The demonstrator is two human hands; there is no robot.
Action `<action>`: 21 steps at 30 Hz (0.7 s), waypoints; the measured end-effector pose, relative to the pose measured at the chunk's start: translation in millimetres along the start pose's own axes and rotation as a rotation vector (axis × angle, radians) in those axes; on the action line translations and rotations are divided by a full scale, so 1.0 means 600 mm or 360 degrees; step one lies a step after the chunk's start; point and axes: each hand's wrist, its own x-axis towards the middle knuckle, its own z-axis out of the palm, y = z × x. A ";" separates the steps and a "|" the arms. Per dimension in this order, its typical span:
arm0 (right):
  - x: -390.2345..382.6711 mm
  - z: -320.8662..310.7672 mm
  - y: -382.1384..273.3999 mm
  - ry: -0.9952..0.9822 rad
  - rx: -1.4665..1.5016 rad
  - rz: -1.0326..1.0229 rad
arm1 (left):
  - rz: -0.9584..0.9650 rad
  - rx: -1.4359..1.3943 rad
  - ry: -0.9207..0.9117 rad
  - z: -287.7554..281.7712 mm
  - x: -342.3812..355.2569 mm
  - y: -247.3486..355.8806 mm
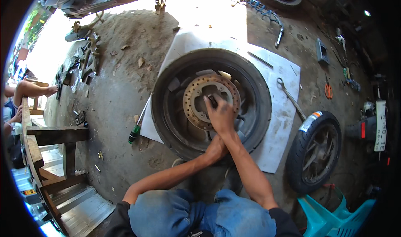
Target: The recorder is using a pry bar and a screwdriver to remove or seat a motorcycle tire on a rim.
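A motorcycle wheel with a black tyre (pixel 161 101) lies flat before my knees on a white sheet (pixel 280 72). Its perforated brake disc (pixel 192 86), brownish with wear, faces up. My right hand (pixel 221 114) is over the hub, thumb and fingers closed on a small dark part (pixel 213 101) whose kind I cannot make out. My left hand (pixel 216 148) is at the near side of the wheel, partly behind my right wrist, its fingers hidden. On the sheet right of the wheel lies a long wrench (pixel 290 96); beyond it, a thin metal rod (pixel 260 59).
A green-handled screwdriver (pixel 135 132) lies left of the wheel. At right are another wheel (pixel 294 157), a teal plastic stool (pixel 319 216) and orange-handled scissors (pixel 328 91). A blue coiled hose (pixel 263 8) lies far off. Left stands a wooden bench (pixel 58 132), with another person's leg (pixel 31 89) beyond.
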 end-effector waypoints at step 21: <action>-0.227 -0.199 0.134 0.0577 0.0494 0.1271 | -0.0026 -0.0719 0.0102 -0.054 0.059 0.045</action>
